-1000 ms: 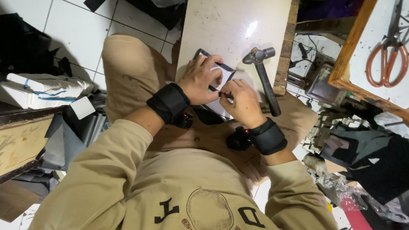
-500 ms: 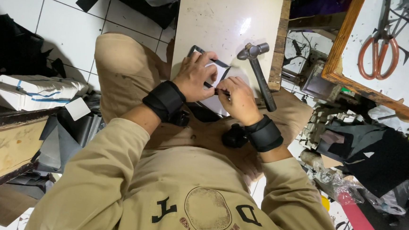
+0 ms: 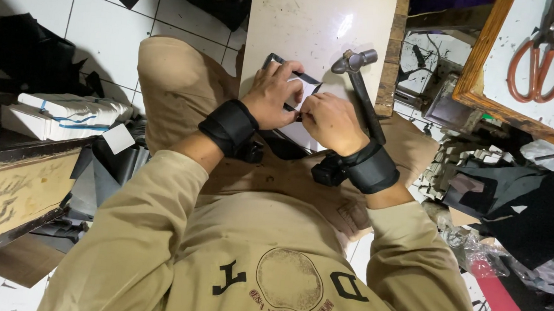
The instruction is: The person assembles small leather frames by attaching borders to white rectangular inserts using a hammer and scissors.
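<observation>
Black, flat piece (image 3: 292,79) is lying on the pale worktop (image 3: 317,23), pinned under the left hand (image 3: 269,100), fingers curled over its edge. Right hand (image 3: 331,122) is pinching closed at its lower edge. Pressing unevenly could be skewing it; the hammer (image 3: 360,90) is lying just beside.

Black wristbands (image 3: 230,127), orange-handled scissors (image 3: 539,59); tan sleeves (image 3: 150,231) — white tiles (image 3: 105,36)

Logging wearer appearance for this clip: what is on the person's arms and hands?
Both arms wear long tan sleeves. Each wrist carries a broad black strap with a small black device on it. The left hand and right hand are bare, with no gloves on the fingers.
</observation>
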